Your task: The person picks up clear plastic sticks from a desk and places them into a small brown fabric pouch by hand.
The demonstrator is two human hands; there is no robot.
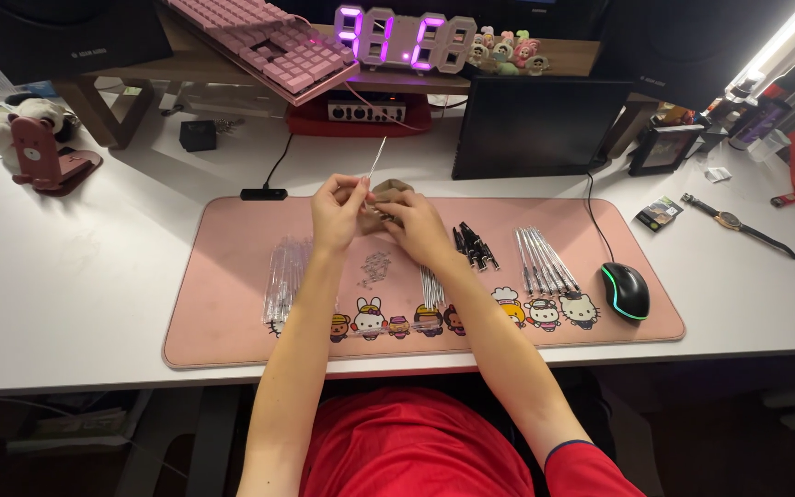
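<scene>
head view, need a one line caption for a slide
Both hands, left and right, hold a thin white rod above a pink cartoon-printed desk mat strewn with clear pen tubes.

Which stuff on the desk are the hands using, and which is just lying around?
In use: left hand, right hand, thin white stick, clear tubes, black pen parts, refills.
Lying about: mouse, watch, pink keyboard, clock.

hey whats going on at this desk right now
A person in a red shirt sits at a white desk with both hands raised over a pink desk mat. The left hand pinches a thin pale rod that points up and away; the right hand meets it around a small tan object. On the mat lie rows of clear tubes, a pile of tiny springs, black pen parts and thin refills.
</scene>
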